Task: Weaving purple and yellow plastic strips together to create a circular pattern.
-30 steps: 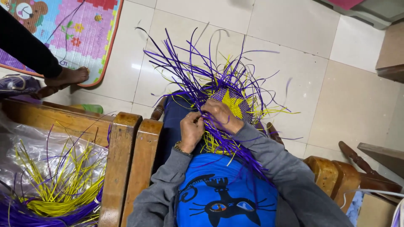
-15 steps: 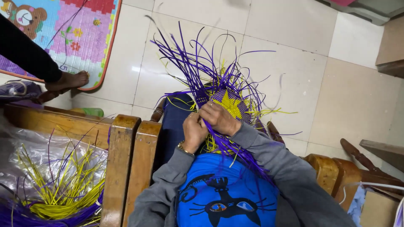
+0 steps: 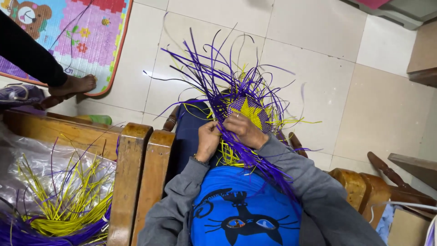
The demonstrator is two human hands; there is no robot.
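Left hand (image 3: 208,139): closed on purple strips, as before.
Right hand (image 3: 244,130): gripping strips at the weaving's near edge, unchanged.
Weaving (image 3: 248,109): on the lap, centre; loose purple strips (image 3: 207,68) now fan further left.
Bundle (image 3: 63,214): near left, unmoved.

A home room: tiled floor (image 3: 318,68), child's play mat (image 3: 86,41), wooden chairs (image 3: 136,173).

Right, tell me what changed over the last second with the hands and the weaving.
Little moved. Both hands stayed on the purple and yellow woven piece: the left hand holds its near edge, and the right hand shifted slightly among the purple strips, which swayed a bit. Nothing was picked up or let go. The bundle of strips, wooden chair arm and play mat are unchanged.
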